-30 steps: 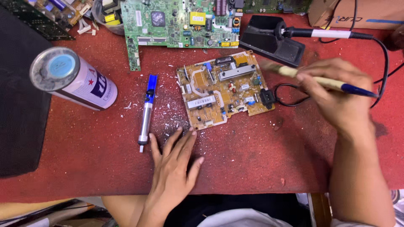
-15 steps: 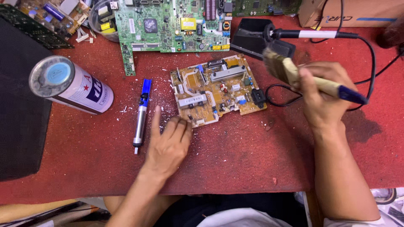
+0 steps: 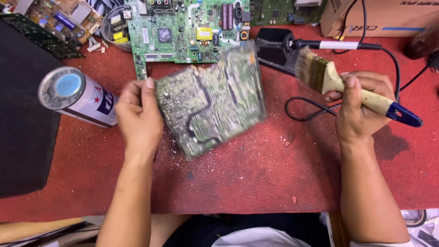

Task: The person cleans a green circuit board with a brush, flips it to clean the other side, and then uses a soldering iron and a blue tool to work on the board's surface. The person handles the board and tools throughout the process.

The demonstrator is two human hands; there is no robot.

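- Our left hand (image 3: 137, 116) has picked the small circuit board (image 3: 210, 98) up off the red mat (image 3: 256, 183) and flipped it: solder side now faces us, component side a moment ago. Blurred, tilted, gripped by its left edge.
- Our right hand (image 3: 359, 107) is clenched round the paintbrush (image 3: 338, 82), bristles now raised just right of the board; underside looks next for brushing.
- Spray can (image 3: 77, 96) lies left; green mainboard (image 3: 187, 27) behind.
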